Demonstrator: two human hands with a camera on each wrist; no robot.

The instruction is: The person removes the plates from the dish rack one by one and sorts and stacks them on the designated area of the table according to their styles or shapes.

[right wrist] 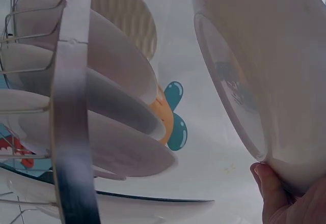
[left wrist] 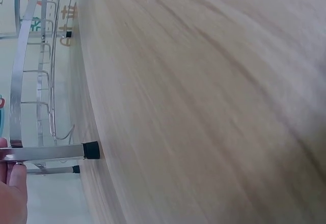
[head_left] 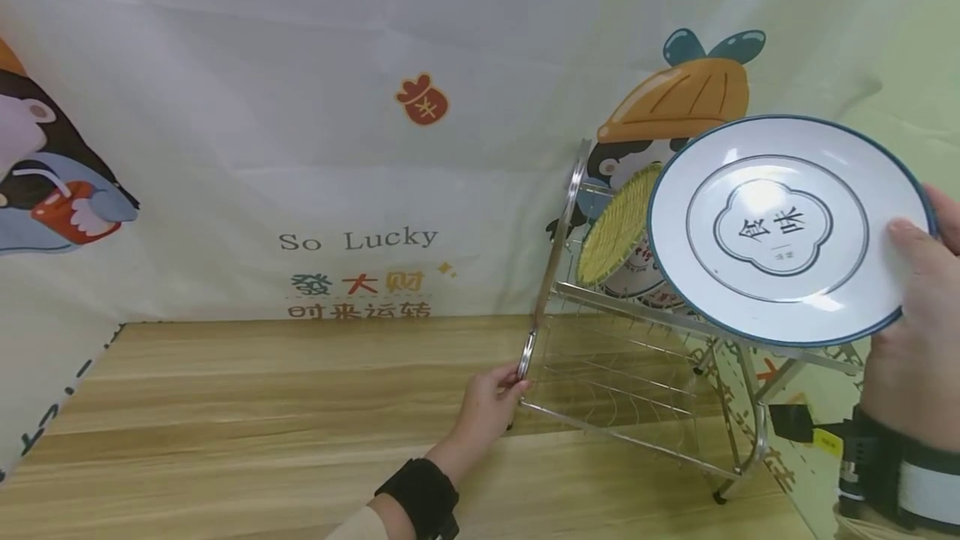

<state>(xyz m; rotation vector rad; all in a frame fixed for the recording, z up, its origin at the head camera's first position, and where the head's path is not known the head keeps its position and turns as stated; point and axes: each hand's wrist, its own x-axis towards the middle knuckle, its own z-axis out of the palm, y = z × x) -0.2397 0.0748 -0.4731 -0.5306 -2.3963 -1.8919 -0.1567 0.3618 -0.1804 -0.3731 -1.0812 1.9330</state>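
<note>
Well, the held plate (head_left: pixel 772 136) covers part of the woven tray (head_left: pixel 618 227) and most of the plates (right wrist: pixel 127 147) in the rack (head_left: pixel 557 248), so no counting those from the head view! The small print (head_left: pixel 783 256) is too tiny to read. Most of the right hand's (head_left: pixel 926 307) fingers are hidden behind the plate. Over at the left wrist view, the left hand (head_left: pixel 487 402) is cut off at left; in the right wrist view, the underside mark (right wrist: pixel 234 84) blurs beyond reading.

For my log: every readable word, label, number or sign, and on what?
"So Lucky": backdrop
"發大财": backdrop
"时来运转": backdrop, bottom hidden
"食味": held plate
Too small or blurred: plate's smaller print, underside mark, racked plates' lettering, pouch's sign, yellow tag, backdrop's edge lettering.
</note>
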